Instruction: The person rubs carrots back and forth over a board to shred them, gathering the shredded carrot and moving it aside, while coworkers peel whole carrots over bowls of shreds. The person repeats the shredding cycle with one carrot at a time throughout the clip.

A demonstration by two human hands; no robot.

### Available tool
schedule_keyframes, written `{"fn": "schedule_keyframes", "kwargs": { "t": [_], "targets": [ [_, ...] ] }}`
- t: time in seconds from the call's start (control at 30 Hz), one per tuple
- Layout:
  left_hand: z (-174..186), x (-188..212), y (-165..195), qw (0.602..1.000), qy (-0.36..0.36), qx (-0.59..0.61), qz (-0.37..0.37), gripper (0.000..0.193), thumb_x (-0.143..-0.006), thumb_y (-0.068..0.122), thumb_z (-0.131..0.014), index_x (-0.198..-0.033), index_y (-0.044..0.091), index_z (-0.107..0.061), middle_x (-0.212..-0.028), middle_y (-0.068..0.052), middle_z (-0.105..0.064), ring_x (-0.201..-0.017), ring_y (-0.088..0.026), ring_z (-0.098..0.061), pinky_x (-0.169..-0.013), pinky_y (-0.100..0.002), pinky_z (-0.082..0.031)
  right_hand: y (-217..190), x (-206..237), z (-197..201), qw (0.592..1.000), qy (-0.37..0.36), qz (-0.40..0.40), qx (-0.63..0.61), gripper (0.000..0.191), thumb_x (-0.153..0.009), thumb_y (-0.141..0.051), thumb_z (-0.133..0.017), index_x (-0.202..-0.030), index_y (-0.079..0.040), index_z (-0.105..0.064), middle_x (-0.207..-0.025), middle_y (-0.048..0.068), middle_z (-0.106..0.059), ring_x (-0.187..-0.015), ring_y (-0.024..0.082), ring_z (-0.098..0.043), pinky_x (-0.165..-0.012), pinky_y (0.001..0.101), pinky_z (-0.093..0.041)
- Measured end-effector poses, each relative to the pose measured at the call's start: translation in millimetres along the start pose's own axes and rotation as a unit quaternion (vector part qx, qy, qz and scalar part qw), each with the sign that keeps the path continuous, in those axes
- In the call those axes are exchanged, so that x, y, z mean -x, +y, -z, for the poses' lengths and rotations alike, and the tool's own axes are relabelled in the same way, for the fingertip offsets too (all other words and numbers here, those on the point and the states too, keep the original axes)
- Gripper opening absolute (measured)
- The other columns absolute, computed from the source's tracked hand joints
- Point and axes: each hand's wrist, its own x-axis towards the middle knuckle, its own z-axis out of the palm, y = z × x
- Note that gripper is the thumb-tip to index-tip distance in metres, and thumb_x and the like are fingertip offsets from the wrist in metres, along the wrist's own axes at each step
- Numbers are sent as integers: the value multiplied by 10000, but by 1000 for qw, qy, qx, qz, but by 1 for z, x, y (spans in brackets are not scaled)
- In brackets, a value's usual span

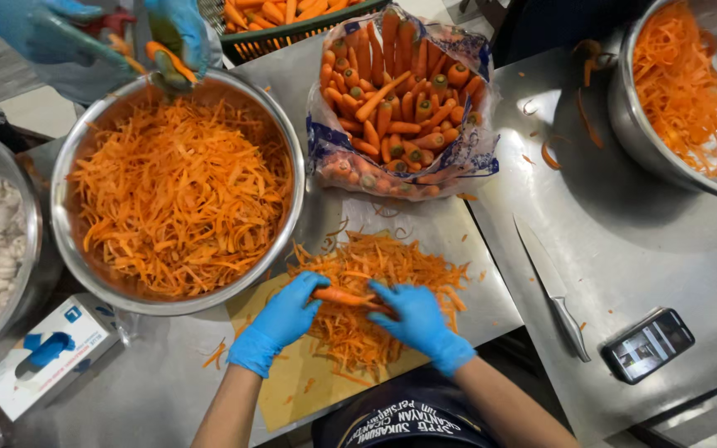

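Observation:
My left hand (285, 315) and my right hand (412, 315), both in blue gloves, hold one orange carrot (340, 295) between them. The left grips its thick end and the right grips its thin end. They sit over a heap of shredded carrot (375, 270) on a yellowish board (288, 390). Whether the right hand also holds a tool is hidden.
A big steel bowl (60, 158) of shredded carrot is at left; another person's gloved hands (118, 33) shred a carrot above it. An open bag of whole carrots (400, 91) lies behind the heap. At right are a knife (549, 286), a phone (649, 344) and another bowl (632, 124). A glove box (43, 357) sits at lower left.

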Motion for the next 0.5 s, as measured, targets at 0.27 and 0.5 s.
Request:
{"fn": "schedule_keyframes", "kwargs": {
  "t": [0.27,0.5],
  "targets": [
    [6,11,15,999,-29,-35,-18,281,-846,-24,-639,-1109,66,-597,-1155,-124,-616,-1108,-362,-625,-912,-414,-534,3,-1,9,997,5,78,1,622,-874,-475,-731,-1410,-182,-618,-853,111,-654,-741,326,-628,-659,463,-465],
    [8,17,13,995,-11,-55,-81,309,-794,-65,-627,-1077,53,-592,-1158,-129,-611,-1108,-378,-605,-918,-426,-527,2,-4,12,997,-2,75,35,642,-852,-477,-737,-1413,-195,-603,-823,102,-640,-754,310,-614,-675,462,-443]
  ]
}}
